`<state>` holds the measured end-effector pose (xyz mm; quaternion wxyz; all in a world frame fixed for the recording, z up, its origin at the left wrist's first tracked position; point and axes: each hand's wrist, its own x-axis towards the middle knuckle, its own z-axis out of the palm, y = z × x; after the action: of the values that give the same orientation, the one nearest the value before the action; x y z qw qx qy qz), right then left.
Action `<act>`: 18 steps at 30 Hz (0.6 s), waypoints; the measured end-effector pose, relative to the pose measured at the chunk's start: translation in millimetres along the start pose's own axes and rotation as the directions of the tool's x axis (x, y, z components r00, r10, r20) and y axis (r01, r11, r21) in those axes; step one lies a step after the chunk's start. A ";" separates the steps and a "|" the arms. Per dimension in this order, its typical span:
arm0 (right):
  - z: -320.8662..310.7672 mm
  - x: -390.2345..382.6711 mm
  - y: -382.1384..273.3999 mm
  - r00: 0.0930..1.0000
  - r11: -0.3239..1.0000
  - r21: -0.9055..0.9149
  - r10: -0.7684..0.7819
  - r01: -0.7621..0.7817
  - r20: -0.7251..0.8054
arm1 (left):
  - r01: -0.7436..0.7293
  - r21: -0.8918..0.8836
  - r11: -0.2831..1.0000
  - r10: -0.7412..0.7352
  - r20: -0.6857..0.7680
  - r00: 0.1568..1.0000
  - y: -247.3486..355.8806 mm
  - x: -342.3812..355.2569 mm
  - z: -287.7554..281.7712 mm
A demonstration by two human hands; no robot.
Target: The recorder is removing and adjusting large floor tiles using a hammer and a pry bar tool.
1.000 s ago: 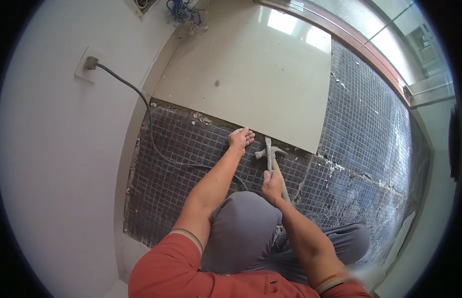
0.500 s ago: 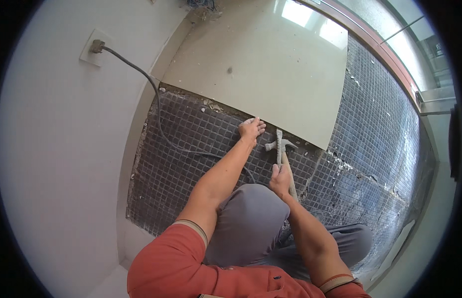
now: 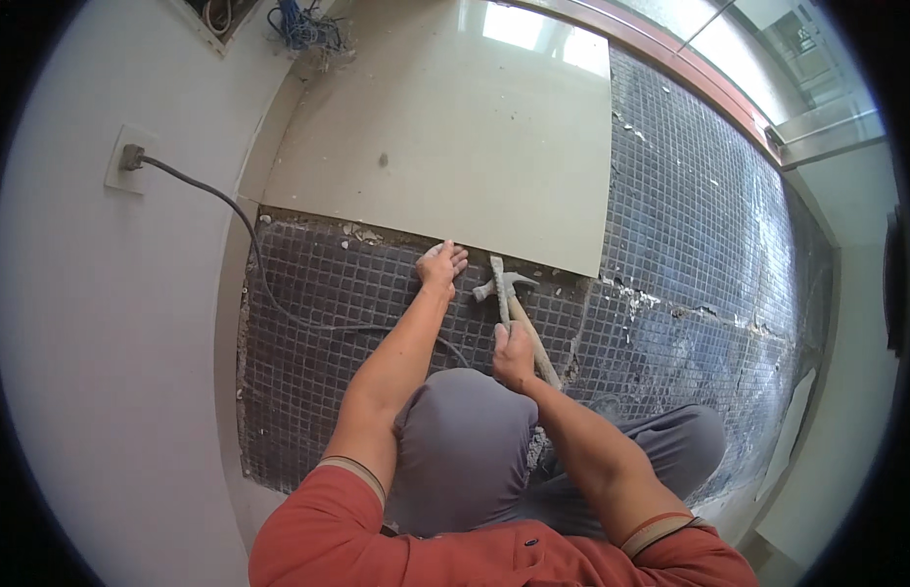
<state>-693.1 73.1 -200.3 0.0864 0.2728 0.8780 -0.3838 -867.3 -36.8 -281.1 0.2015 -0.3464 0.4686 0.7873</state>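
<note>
Left hand (image 3: 441, 267), fingers parted, is at the near edge of the large tile (image 3: 445, 147); right hand (image 3: 515, 356) clasps a chisel (image 3: 501, 293), a hammer (image 3: 532, 336) just beside.

No text, number or sign can be read anywhere, whether on the chisel (image 3: 500, 290) held in the right hand (image 3: 515, 356), the pale slab (image 3: 445, 132) ahead of the left hand (image 3: 440, 267) or the hammer handle (image 3: 534, 340) alongside.

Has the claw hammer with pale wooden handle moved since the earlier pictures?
No, not visibly: against the dark square-mosaic floor, the claw hammer keeps its place near the edge of the glossy beige slab; only the view shifted.
</note>
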 end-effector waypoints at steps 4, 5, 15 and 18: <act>4.7 5.6 2.5 0.999 1.000 -0.006 0.000 0.000 -0.038 | -0.034 0.000 0.999 0.034 0.014 0.999 3.8 3.2 6.9; 4.1 -3.7 5.5 0.999 1.000 -0.020 -0.010 0.009 -0.050 | -0.037 0.001 0.999 0.037 0.020 0.999 -0.9 -1.9 3.8; -2.2 2.2 0.6 1.000 1.000 -0.026 0.012 -0.013 -0.004 | -0.034 -0.029 0.999 0.033 -0.024 0.999 -3.2 1.4 3.2; 1.6 -3.4 2.9 0.998 0.998 -0.035 0.059 -0.059 -0.005 | -0.032 0.018 0.999 0.033 -0.034 0.999 -5.8 0.7 3.1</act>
<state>-688.8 72.2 -202.0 0.1005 0.2979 0.8762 -0.3652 -865.1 -31.2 -284.2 0.1835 -0.3503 0.4844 0.7804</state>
